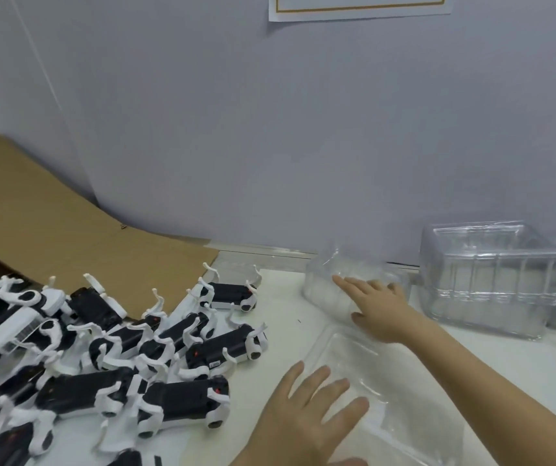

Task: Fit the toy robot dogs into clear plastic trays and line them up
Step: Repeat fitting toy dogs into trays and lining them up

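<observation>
On white table [286, 297] | glossy clear tray [387, 381] | left hand [306, 418] flat

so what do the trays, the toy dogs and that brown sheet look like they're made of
Trays: thin clear plastic, glossy; you see through them and edges glint. Toy dogs: hard moulded plastic by the look, black bodies, white legs, slight sheen. Brown sheet: matte cardboard, creased.

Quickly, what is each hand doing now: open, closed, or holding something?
Left hand: open, fingers spread, resting on the near clear tray, gripping nothing.
Right hand: open, flat against the far clear tray, not closed on it.
</observation>
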Tool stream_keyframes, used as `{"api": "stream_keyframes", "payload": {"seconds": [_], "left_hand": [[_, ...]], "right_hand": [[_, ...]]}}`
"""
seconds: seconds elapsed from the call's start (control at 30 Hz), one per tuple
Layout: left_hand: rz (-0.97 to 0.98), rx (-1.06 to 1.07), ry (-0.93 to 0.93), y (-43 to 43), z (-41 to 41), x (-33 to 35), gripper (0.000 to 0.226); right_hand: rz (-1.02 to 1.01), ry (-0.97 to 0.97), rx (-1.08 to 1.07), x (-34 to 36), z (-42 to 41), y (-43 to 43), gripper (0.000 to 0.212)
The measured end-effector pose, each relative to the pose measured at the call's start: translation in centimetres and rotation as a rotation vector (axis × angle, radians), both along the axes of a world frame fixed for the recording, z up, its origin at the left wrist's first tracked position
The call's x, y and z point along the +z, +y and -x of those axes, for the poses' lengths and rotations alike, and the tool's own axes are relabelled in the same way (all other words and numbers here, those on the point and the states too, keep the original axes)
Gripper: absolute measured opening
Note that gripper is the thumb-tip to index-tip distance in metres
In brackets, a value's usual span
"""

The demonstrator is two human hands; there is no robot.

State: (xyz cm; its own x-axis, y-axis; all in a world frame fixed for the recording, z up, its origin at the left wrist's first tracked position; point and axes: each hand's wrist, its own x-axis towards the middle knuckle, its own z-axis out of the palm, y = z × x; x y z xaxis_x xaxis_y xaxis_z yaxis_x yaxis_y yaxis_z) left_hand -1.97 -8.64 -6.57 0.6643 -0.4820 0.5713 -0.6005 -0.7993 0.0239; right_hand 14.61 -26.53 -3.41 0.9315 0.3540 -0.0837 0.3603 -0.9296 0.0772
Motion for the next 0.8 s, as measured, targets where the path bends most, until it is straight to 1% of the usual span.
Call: {"api": "stream_keyframes", "payload": {"seconds": [0.03, 0.07, 0.1, 0.13, 0.17, 0.2, 0.23, 0.3, 0.33, 0.37, 0.4, 0.43, 0.47, 0.53, 0.6, 0.63, 0.7, 0.77, 0.8], "left_hand": [[-0.052, 0.046, 0.040, 0.0, -0.4, 0.2, 0.032], [-0.112, 0.096, 0.094, -0.1, -0.9, 0.2, 0.040], [-0.144, 0.129, 0.216, -0.6, -1.3, 0.5, 0.051], [-0.156, 0.171, 0.263, -1.1, -1.7, 0.7, 0.059], [-0.167, 0.214, 0.269, -1.4, -2.0, 1.0, 0.064], [-0.161, 0.259, 0.230, -1.7, -2.1, 1.2, 0.067], [-0.128, 0.287, 0.217, -1.9, -2.3, 1.7, 0.068], [0.069, 0.324, 0.183, -1.3, -2.8, 4.0, 0.067], [0.174, 0.334, 0.161, -0.4, -3.4, 5.6, 0.065], [0.266, 0.305, 0.182, 0.8, -4.3, 7.4, 0.060], [0.322, 0.266, 0.199, 2.3, -5.4, 9.1, 0.054], [0.337, 0.268, 0.221, 3.9, -6.7, 10.3, 0.051], [0.309, 0.300, 0.276, 5.4, -8.1, 11.3, 0.050], [0.212, 0.381, 0.424, 7.3, -10.8, 12.2, 0.051], [0.115, 0.467, 0.566, 7.9, -13.1, 11.2, 0.050], [0.068, 0.499, 0.630, 8.0, -14.0, 10.1, 0.043], [-0.042, 0.531, 0.718, 8.3, -15.7, 8.2, 0.019], [-0.113, 0.536, 0.747, 8.8, -16.7, 7.1, 0.026], [-0.115, 0.536, 0.744, 8.9, -17.0, 7.1, 0.029]], "right_hand": [[0.023, 0.027, -0.028, 0.4, -0.7, -0.5, 0.071], [0.049, 0.040, -0.052, 0.8, -1.3, -1.0, 0.070], [0.057, 0.037, -0.074, 1.3, -1.9, -1.3, 0.068], [0.021, 0.024, -0.099, 1.7, -2.2, -1.4, 0.065], [-0.066, 0.004, -0.120, 2.2, -2.3, -1.4, 0.063], [-0.187, -0.021, -0.132, 2.6, -2.1, -1.3, 0.062], [-0.332, -0.029, -0.126, 3.0, -1.7, -1.4, 0.062], [-0.588, 0.035, -0.030, 3.5, -0.1, -1.9, 0.057], [-0.620, 0.082, 0.027, 3.5, 1.0, -2.3, 0.053], [-0.562, 0.115, 0.072, 3.1, 2.2, -2.8, 0.050], [-0.453, 0.126, 0.100, 2.5, 3.3, -3.3, 0.048], [-0.355, 0.119, 0.127, 1.8, 4.2, -3.7, 0.046], [-0.307, 0.101, 0.154, 1.3, 5.0, -4.1, 0.044], [-0.358, 0.075, 0.198, 1.0, 6.2, -4.3, 0.043], [-0.396, 0.056, 0.217, 1.1, 7.2, -4.3, 0.047], [-0.404, 0.035, 0.220, 1.1, 7.6, -4.4, 0.049], [-0.431, 0.011, 0.219, 1.5, 8.7, -4.2, 0.058], [-0.535, -0.034, 0.189, 2.3, 9.2, -3.8, 0.070], [-0.635, -0.070, 0.157, 2.6, 9.5, -3.8, 0.079]]}}
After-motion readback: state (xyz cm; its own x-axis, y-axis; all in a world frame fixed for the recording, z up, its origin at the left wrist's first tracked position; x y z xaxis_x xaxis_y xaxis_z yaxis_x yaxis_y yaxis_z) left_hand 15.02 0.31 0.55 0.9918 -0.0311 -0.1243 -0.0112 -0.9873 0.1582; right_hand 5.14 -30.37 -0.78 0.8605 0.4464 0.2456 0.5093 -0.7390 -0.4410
